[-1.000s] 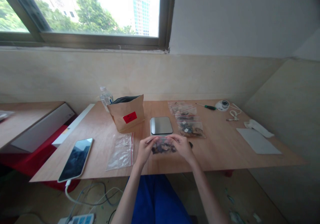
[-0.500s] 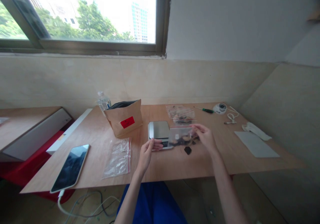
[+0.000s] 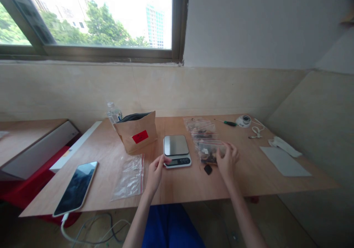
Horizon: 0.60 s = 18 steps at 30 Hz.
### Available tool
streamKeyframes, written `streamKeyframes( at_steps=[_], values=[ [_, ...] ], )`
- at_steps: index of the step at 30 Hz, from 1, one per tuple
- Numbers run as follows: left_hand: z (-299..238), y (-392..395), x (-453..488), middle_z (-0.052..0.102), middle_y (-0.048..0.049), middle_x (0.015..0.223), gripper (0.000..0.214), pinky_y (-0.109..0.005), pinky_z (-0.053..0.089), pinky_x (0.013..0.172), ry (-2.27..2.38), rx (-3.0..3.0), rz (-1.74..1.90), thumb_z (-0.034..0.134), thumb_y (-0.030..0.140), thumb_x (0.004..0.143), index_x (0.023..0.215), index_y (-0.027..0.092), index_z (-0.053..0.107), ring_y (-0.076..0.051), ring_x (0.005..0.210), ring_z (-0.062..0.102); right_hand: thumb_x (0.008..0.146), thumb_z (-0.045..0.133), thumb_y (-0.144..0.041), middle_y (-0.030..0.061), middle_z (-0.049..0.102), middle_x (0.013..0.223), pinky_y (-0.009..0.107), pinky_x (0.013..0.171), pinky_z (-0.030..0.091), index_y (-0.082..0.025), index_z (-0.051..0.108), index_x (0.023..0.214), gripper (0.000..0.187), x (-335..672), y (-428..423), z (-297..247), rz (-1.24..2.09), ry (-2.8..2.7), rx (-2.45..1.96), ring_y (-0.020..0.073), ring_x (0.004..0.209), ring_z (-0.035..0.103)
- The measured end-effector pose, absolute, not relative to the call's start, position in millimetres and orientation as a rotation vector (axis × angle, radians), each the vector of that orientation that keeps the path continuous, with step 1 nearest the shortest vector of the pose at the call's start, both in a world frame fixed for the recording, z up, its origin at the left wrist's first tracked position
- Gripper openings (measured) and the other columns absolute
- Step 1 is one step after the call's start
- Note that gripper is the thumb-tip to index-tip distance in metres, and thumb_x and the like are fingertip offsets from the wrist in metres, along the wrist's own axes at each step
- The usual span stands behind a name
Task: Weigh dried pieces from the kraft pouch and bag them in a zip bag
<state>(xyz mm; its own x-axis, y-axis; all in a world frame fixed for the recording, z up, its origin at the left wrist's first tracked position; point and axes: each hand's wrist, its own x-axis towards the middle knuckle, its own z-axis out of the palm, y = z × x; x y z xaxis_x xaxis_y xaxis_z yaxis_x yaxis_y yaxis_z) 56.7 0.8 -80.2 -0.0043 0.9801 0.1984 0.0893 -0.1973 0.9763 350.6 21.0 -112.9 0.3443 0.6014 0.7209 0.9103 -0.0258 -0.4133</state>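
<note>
My right hand [image 3: 228, 163] has its fingers curled on the right side of a clear zip bag [image 3: 207, 153] filled with dark and tan pieces. That bag lies right of the digital scale [image 3: 176, 146], overlapping another bag behind it. A dark flat piece [image 3: 208, 169] rests just in front of the bag. At the scale's front left corner is my left hand [image 3: 155, 172], thumb and fingertips pressed together beside the display. Whether anything is between those fingertips I cannot make out. Nothing lies on the scale's metal plate.
More filled zip bags [image 3: 203, 127] lie behind. On the left are an open brown paper pouch [image 3: 136, 133], a plastic bottle [image 3: 114, 113], a flat clear bag [image 3: 128, 178] and a phone [image 3: 76, 189]. A screwdriver [image 3: 230, 123], white camera [image 3: 243, 121] and white sheet [image 3: 284, 161] occupy the right.
The filled zip bag has moved right, off the front of the scale, and down onto the table with my right hand. My left hand has shifted slightly left, its fingers drawn together.
</note>
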Motion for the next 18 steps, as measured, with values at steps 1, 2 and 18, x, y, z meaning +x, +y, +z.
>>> streamKeyframes(
  at_steps=[1,2,18],
  values=[
    [-81.0,2.1,53.5,0.068,-0.0056,0.077,0.041,-0.027,0.045,0.068,1.203,1.416,1.334,0.043,0.045,0.089,0.074,0.016,0.068,-0.018,0.075,0.061,0.087,0.043,-0.034,0.0169,0.05,0.119,0.047,0.091,0.035,-0.018,0.056,0.111,0.033,342.4,16.4,-116.4,-0.427,-1.433,-1.722,0.0315,0.112,0.045],
    [-81.6,3.3,50.5,0.069,-0.0058,0.079,0.04,-0.027,0.045,0.068,1.22,1.418,1.345,0.043,0.044,0.089,0.076,0.016,0.068,-0.018,0.076,0.061,0.088,0.042,-0.034,0.0165,0.049,0.12,0.047,0.09,0.036,-0.018,0.056,0.112,0.032,335.6,13.8,-120.6,-0.411,-1.498,-1.73,0.0313,0.112,0.046],
    [50.8,80.0,8.1,0.052,-0.0119,0.121,0.026,-0.041,0.027,0.102,2.12,1.745,2.104,0.046,0.022,0.088,0.111,0.016,0.056,-0.023,0.118,0.043,0.084,0.049,-0.033,0.0105,0.057,0.104,0.043,0.092,0.042,-0.02,0.058,0.101,0.022,352.8,5.8,-127.3,0.016,-1.786,-1.53,0.0255,0.103,0.053]
  ],
)
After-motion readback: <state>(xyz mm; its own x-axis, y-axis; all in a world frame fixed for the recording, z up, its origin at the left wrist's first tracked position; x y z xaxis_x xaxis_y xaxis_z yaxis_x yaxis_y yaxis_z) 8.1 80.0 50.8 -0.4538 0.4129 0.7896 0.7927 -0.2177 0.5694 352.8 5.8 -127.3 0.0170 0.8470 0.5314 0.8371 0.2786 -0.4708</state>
